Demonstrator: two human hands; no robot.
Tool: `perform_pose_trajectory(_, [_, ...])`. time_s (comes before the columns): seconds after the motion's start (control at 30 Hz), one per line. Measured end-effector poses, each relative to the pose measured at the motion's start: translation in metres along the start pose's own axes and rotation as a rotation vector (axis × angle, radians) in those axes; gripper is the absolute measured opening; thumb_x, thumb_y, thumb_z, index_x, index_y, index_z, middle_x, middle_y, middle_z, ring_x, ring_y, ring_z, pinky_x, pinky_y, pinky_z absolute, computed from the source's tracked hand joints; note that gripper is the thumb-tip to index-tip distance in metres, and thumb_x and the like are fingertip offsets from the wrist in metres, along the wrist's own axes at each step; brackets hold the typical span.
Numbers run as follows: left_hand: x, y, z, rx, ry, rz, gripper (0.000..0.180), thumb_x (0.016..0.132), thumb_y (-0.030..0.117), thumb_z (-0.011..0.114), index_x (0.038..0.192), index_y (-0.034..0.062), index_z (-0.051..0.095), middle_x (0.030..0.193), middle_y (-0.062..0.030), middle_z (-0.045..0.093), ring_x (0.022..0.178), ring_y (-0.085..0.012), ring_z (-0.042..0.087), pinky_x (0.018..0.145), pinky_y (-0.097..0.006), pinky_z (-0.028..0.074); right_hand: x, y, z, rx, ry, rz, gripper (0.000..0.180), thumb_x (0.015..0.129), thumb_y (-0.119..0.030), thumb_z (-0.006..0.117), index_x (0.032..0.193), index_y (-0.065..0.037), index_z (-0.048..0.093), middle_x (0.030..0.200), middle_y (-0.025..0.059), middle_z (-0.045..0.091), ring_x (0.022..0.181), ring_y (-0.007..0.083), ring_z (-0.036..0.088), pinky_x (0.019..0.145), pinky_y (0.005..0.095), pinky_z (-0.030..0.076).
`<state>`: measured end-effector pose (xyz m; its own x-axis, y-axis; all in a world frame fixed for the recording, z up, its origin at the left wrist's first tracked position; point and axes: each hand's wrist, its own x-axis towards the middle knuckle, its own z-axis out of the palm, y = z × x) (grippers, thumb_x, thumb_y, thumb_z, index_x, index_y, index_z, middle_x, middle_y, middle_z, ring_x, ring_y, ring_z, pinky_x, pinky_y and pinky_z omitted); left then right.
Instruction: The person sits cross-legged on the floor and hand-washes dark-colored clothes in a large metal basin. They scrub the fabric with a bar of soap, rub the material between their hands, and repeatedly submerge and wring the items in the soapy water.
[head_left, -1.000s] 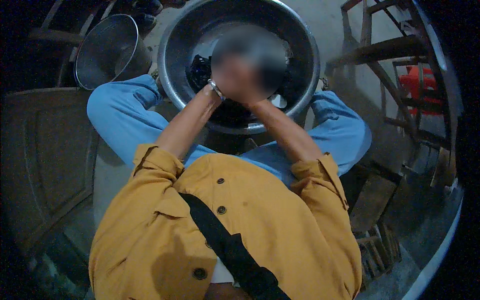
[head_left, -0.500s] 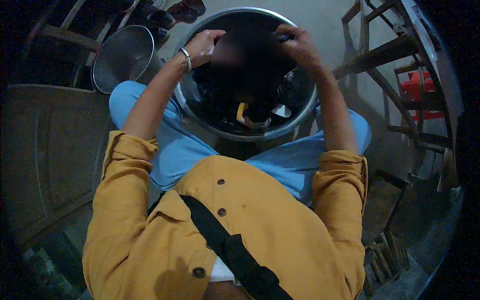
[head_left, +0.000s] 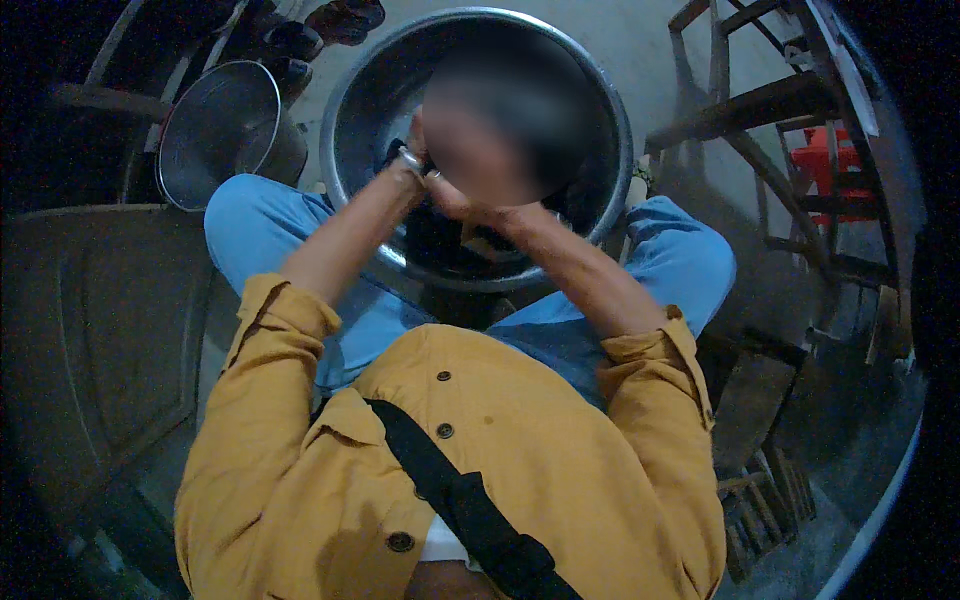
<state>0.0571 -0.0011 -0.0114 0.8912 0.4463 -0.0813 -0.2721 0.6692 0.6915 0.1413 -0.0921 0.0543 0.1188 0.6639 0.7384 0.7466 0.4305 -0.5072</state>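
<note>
Reaching over the near rim of a wide metal basin [head_left: 616,120], both bare forearms slant inward until the left hand [head_left: 432,137] and the right hand [head_left: 468,192] come together, overlapping, inside the basin's rim and left of its middle. A round blur covers most of the fingers, so I cannot tell whether either hand is clamped on anything. Dark material [head_left: 428,240], its kind hard to make out, lies in the basin below the hands, spreading toward the near rim; a small tan piece [head_left: 483,242] shows among it, close to that rim. A pale bracelet [head_left: 408,160] circles the left wrist, just inside the basin's left side. The basin stands on the floor [head_left: 600,20] between the person's bent knees in blue trousers [head_left: 262,225]. Beyond its left rim, near but apart, is a metal bucket [head_left: 290,150], smaller, its grey inner wall and part of its bottom in view. Past the right rim, well apart, stand a dark wooden frame [head_left: 785,103] and, behind its bars, a red object [head_left: 825,155].
</note>
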Motion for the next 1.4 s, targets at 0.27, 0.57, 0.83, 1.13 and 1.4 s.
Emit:
perform_pose_trajectory(0.27, [0.0,0.027,0.016,0.15,0.341,-0.291,0.024,0.076,0.03,0.047,0.083,0.0082,0.054,0.078,-0.0022,0.057,0.075,-0.0131,0.055,0.069,-0.028,0.045,-0.009,0.078,0.002,-0.063,-0.197,0.308,0.025,0.065,-0.024,0.053,0.08,-0.004,0.055,0.072,0.0177,0.058,0.067,0.033,0.056,0.062,0.0405,0.044])
perform_pose_trajectory(0.57, [-0.007,0.079,-0.012,1.433,0.093,0.052,0.024,0.075,0.023,0.06,0.09,0.0045,0.054,0.087,-0.0043,0.057,0.082,-0.0183,0.053,0.073,-0.029,0.041,-0.007,0.129,-0.089,0.066,-0.66,0.747,0.033,0.066,-0.014,0.064,0.096,-0.002,0.056,0.077,0.0075,0.059,0.068,0.0156,0.054,0.063,0.0288,0.045])
perform_pose_trajectory(0.83, [-0.02,0.069,-0.002,1.335,-0.188,-0.358,0.081,0.058,0.035,0.074,0.119,-0.0021,0.038,0.116,-0.0159,0.046,0.107,-0.024,0.043,0.091,-0.033,0.033,0.01,0.112,-0.104,0.527,-0.084,0.789,0.019,0.072,-0.008,0.049,0.089,-0.003,0.057,0.08,0.0029,0.056,0.071,0.011,0.05,0.065,0.0249,0.041])
perform_pose_trajectory(1.13, [-0.018,0.08,0.008,0.846,0.13,-0.398,0.054,0.065,0.031,0.068,0.105,0.0017,0.049,0.091,-0.0067,0.056,0.081,-0.0147,0.053,0.074,-0.027,0.041,-0.011,0.128,-0.126,0.253,-0.34,0.928,0.026,0.07,-0.018,0.058,0.091,-0.003,0.061,0.081,0.0052,0.059,0.075,0.0161,0.054,0.07,0.0283,0.043])
perform_pose_trajectory(1.4, [-0.014,0.061,0.0,0.081,0.111,-0.253,0.026,0.08,0.027,0.052,0.098,0.0081,0.054,0.089,-0.0034,0.059,0.08,-0.0148,0.057,0.073,-0.031,0.047,-0.042,0.125,-0.082,0.3,-0.751,0.727,0.06,0.063,-0.017,0.069,0.116,-0.006,0.044,0.092,0.0089,0.057,0.083,0.0175,0.053,0.076,0.0277,0.042])
